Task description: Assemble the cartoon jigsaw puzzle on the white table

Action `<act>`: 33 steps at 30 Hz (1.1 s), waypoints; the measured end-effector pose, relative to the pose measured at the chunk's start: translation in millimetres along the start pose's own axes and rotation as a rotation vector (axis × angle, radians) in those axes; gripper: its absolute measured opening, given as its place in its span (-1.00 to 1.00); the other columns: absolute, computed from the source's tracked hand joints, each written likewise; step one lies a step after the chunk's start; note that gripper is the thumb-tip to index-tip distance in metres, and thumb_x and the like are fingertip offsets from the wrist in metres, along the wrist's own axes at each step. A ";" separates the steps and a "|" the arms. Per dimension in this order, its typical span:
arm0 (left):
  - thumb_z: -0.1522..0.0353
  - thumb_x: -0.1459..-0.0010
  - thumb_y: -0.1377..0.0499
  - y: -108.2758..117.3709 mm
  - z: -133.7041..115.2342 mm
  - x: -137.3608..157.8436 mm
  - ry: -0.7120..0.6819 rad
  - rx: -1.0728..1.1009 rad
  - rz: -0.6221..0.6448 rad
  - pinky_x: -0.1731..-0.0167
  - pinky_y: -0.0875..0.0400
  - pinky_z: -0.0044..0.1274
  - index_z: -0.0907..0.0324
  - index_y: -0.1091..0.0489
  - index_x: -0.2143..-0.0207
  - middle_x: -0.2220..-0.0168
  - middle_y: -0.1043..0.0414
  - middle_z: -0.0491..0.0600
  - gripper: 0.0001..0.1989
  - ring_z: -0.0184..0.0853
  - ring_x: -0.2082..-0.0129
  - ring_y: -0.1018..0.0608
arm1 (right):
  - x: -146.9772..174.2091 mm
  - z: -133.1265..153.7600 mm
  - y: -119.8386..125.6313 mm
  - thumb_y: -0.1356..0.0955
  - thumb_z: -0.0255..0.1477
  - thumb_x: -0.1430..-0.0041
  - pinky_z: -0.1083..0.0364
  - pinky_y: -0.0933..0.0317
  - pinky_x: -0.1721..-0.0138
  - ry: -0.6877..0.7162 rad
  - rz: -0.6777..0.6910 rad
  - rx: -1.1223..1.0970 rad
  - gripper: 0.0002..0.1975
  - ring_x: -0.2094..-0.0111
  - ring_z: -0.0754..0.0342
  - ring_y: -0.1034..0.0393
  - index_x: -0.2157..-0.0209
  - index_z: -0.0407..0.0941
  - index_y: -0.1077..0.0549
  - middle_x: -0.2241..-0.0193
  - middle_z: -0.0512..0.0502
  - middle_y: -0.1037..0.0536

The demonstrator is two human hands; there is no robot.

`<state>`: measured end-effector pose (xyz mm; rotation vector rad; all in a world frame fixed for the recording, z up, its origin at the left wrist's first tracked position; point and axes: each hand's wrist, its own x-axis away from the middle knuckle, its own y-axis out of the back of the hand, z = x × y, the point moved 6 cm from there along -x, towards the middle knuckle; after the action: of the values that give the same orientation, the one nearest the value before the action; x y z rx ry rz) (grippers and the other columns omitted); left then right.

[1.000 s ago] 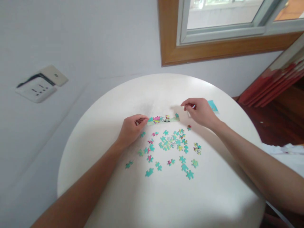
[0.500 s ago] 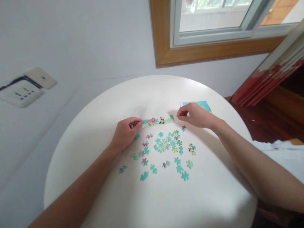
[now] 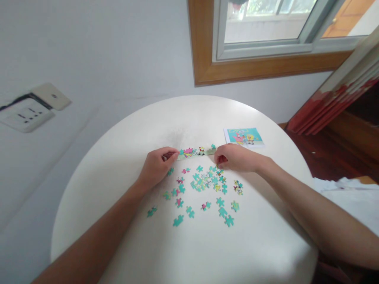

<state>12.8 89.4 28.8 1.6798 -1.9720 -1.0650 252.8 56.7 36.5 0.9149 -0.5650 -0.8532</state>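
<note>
A joined strip of jigsaw puzzle (image 3: 194,152), with cartoon figures along it, lies across the middle of the table. At its left end is my left hand (image 3: 157,163), thumb and forefinger closed on the edge. My right hand (image 3: 232,157) is beside the strip's right end, its curled fingertips down at the upper right of the loose puzzle pieces (image 3: 207,179). Whatever those fingertips may pinch is hidden. Most loose pieces are teal; some show pink or yellow.
Behind my right hand lies a picture card (image 3: 244,137) with the cartoon figures. The round white table (image 3: 148,252) stands by a wall with a socket (image 3: 28,114) and a window. White papers (image 3: 346,197) are off to the right, below a red and cream curtain (image 3: 316,114).
My right hand has moved left and nearer to me, from beside the card to the edge of the loose pieces. More of the card shows. My left hand stays at the strip.
</note>
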 end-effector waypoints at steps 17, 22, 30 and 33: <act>0.22 -0.18 -0.17 0.0 0.1 1.1 -0.004 0.005 0.017 0.42 -0.32 -0.55 0.19 -0.57 0.27 0.42 -0.55 -0.07 -0.74 -0.36 0.49 -0.46 | -0.5 -4.3 1.9 -0.31 -0.56 -0.07 0.08 -0.08 0.38 -0.089 -0.082 0.166 -0.90 0.37 0.06 -0.34 0.38 -0.12 -0.46 0.36 -0.15 -0.56; 0.22 -0.17 -0.16 0.8 -1.7 1.3 -0.001 0.006 0.011 0.42 -0.33 -0.54 0.18 -0.56 0.28 0.43 -0.55 -0.08 -0.75 -0.36 0.49 -0.46 | 7.1 -0.5 12.7 -0.30 -0.59 -0.10 0.08 -0.09 0.35 -0.060 -0.080 0.144 -0.82 0.35 0.06 -0.37 0.32 -0.11 -0.51 0.31 -0.14 -0.57; 0.23 -0.18 -0.17 0.9 -1.3 1.7 0.005 0.005 0.011 0.43 -0.31 -0.55 0.19 -0.56 0.27 0.42 -0.54 -0.07 -0.75 -0.36 0.48 -0.46 | 10.0 16.7 -8.9 -0.34 -0.65 0.02 0.08 -0.07 0.41 0.007 0.083 0.134 -0.85 0.42 0.09 -0.32 0.46 -0.11 -0.47 0.40 -0.11 -0.54; 0.22 -0.19 -0.17 -0.3 0.1 1.3 0.005 0.011 0.014 0.44 -0.30 -0.55 0.19 -0.56 0.27 0.43 -0.54 -0.07 -0.75 -0.36 0.48 -0.46 | 9.6 17.7 -12.1 -0.33 -0.69 0.05 0.08 -0.06 0.41 0.003 0.077 0.137 -0.82 0.42 0.09 -0.31 0.47 -0.12 -0.45 0.40 -0.13 -0.53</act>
<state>12.6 88.2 28.2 1.6704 -1.9871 -1.0451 240.3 36.8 35.9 1.0123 -0.6577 -0.7506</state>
